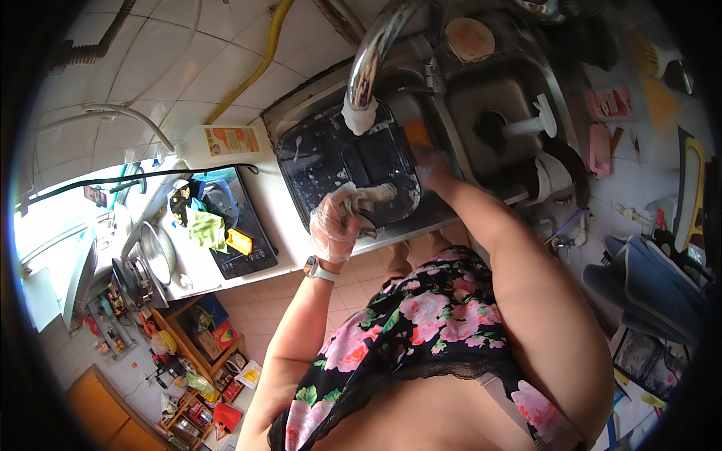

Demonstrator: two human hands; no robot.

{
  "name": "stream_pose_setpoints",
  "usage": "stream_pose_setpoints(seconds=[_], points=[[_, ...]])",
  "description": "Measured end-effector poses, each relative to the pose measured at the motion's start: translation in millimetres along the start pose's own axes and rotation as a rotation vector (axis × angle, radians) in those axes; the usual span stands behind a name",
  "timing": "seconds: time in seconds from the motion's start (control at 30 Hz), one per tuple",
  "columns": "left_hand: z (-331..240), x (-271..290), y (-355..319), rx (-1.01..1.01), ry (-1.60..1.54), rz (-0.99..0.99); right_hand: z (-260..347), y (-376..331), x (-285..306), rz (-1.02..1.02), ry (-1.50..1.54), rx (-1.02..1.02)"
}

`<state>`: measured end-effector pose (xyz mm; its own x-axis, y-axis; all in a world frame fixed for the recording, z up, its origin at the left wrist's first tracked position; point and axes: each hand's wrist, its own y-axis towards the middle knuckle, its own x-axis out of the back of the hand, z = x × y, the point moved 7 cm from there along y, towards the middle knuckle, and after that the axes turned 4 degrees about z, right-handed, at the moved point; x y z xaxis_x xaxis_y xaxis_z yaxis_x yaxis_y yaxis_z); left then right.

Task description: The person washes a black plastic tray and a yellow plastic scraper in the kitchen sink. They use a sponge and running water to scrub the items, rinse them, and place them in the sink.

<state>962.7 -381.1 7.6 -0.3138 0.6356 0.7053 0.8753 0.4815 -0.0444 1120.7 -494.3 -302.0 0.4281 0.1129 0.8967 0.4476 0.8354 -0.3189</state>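
A black rectangular tray (316,161) with rounded corners lies tilted across the left sink basin, dotted with white suds and drops. My left hand (331,229), in a clear plastic glove, is closed around a wet greyish cloth (372,197) and presses it on the tray's near part. At the tray's right edge is my right hand (430,165), also seemingly gloved; its fingers close on the rim, partly hidden and a little blurred. Just beyond it an orange flat thing (418,135) shows between the tray and the basin wall.
The chrome faucet (368,68) with a white-wrapped spout hangs over the tray. In the right basin (481,86) stands a white handled piece (532,122). A black induction cooktop (244,222) carries cloths and a yellow item (239,241) on the left counter.
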Motion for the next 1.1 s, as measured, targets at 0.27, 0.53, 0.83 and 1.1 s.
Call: stream_pose_setpoints(seconds=[0.27,0.53,0.83,1.1], points=[[4.7,-2.2,8.3,-0.051,-0.013,0.020,-34.4,8.7,-99.1,-0.010,0.216,0.035],[-9.4,-4.5,26.6,-0.189,0.055,0.060,-76.7,25.7,-150.3,0.004,0.703,-0.246],[2.4,6.0,17.4,-0.162,-0.033,-0.003,25.3,-72.8,74.5,0.032,-0.157,0.434],[36.5,23.8,-15.4,0.031,-0.678,-0.206,-1.0,-166.2,274.6,-0.040,0.285,-0.112]])
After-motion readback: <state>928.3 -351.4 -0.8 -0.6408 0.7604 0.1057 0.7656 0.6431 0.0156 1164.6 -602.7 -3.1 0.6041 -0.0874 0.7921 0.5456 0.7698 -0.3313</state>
